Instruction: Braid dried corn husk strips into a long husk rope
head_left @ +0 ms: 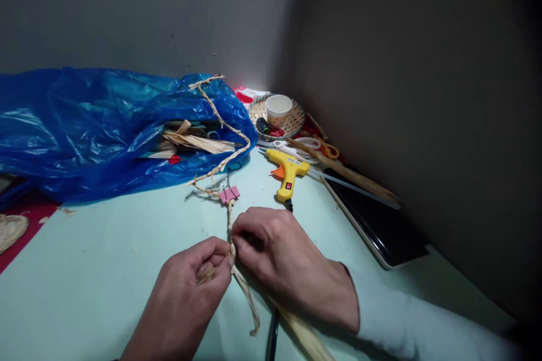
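A thin braided cord of straw-coloured fibre (pixel 230 215) runs from a pink binder clip (pixel 229 194) down to my fingers. My left hand (pixel 192 282) pinches the cord at its lower end, with a strand tucked in the curled fingers. From the other side, my right hand (pixel 279 254) is closed with thumb and forefinger on the same cord. One loose strand (pixel 249 302) hangs below the pinch. Beyond the clip, the finished braid (pixel 224 163) winds up over the blue plastic bag (pixel 105 124).
A yellow glue gun (pixel 290 172) lies ahead on the right, its black cord (pixel 274 333) passing under my right hand. Farther right is a dark tablet (pixel 381 225). A woven basket (pixel 296 118) holding a white cup (pixel 278 107) stands at the back, near scissors (pixel 330 149).
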Tool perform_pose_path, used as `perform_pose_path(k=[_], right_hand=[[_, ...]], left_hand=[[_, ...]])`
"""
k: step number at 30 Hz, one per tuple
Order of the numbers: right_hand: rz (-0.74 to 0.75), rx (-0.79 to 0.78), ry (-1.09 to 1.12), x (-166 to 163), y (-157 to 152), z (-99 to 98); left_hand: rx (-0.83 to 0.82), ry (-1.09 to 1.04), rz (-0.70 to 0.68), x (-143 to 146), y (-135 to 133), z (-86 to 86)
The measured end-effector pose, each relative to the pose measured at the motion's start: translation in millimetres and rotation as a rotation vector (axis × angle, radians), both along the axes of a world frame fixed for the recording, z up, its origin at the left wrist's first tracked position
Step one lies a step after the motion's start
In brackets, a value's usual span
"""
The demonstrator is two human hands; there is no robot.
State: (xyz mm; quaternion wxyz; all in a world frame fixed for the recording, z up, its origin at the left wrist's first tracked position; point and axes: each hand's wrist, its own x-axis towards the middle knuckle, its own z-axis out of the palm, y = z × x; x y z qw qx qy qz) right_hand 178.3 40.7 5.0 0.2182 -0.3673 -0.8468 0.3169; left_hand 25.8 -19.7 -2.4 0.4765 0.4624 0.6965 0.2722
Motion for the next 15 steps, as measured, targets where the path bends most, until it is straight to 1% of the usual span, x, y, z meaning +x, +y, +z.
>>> perform_pose_path(k=[2,4,5,8,11,13,15], right_hand=[[0.043,0.152,-0.057,0.4,-3.8,0.9],[0.064,0.235,-0.098,0.9,-5.6,0.3],[0.061,0.25,-0.096,0.8,-5.6,-0.8],[0.008,0.232,-0.026,-1.1,-3.5,-7.3],[-0.104,0.178,0.009,-5.2,-3.0,-15.1],[-0.115,0.232,-0.019,-7.9,-6.3,-18.1],[-0.068,0.38,-0.086,-9.7,-10.4,-17.9]], left_hand=[[0.025,0.021,-0.069,-6.4,1.3,-4.7],[0.054,0.037,-0.11,-12.7,2.3,-11.0],[0.057,0.03,-0.119,-15.1,2.8,-14.2],[0.093,0.015,-0.06,-17.9,3.9,-21.8],[0.122,0.005,-0.036,-16.9,5.0,-25.2],[0.15,0.015,-0.043,-17.0,6.6,-26.9],[0.196,0.028,-0.052,-18.5,9.0,-29.2]])
